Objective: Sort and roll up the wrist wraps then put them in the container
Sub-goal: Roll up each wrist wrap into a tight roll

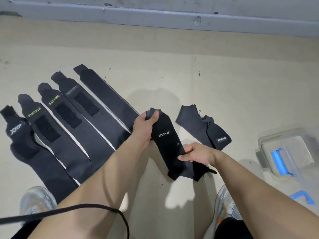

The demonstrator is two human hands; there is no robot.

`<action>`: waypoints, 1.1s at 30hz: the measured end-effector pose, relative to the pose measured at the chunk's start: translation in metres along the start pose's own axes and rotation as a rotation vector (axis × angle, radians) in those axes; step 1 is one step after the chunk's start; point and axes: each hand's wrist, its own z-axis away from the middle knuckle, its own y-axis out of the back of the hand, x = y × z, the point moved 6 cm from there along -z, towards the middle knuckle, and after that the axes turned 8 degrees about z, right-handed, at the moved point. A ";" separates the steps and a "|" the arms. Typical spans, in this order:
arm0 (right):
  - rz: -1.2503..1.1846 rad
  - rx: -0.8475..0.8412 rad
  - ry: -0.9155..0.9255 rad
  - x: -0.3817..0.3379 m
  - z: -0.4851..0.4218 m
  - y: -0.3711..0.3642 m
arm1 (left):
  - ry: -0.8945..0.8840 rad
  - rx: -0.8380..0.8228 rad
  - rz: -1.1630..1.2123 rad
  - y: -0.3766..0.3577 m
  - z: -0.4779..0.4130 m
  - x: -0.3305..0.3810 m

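Holding one black wrist wrap [166, 144] taut off the floor: left hand [146, 122] grips its far end, right hand [196, 155] pinches the near end. The crumpled twin [203, 128] sits just beyond the right hand, the container [279, 134] further right, and the flat wraps [69, 121] left of the left hand. Risk imo: that bunched near tail means a loose roll that unwinds.

XUEYING marks the second wrap [51, 133] and third wrap [69, 116], BOKEERSI the fourth wrap [86, 104], IINCYO the held wrap [165, 144] and crumpled wrap [203, 128].
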 end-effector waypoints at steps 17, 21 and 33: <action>-0.427 0.484 0.376 -0.084 0.065 0.028 | 0.016 -0.248 -0.134 -0.030 0.076 0.029; -0.416 0.277 0.406 -0.080 0.069 0.019 | 0.031 -0.237 -0.128 -0.036 0.077 0.028; -0.578 0.020 0.304 -0.079 0.069 0.028 | -0.054 -0.208 -0.241 -0.025 0.058 0.055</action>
